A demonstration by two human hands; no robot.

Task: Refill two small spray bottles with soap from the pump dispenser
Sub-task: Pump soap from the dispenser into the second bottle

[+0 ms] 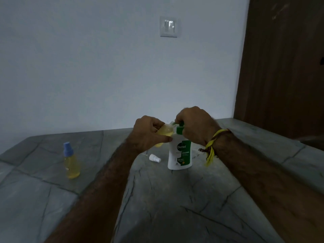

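Bottle holds yellow soap (tilted, uncapped).

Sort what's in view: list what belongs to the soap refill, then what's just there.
In the job: left hand, open spray bottle, right hand, pump dispenser, white spray cap, blue-capped spray bottle.

Just there: wall switch, wooden door, stone counter.

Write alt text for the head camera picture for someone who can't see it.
A left hand tilts an open small bottle of yellow liquid against the nozzle of a soap dispenser, the right hand on its pump. On the stone counter stand a blue-capped spray bottle and a loose white cap.
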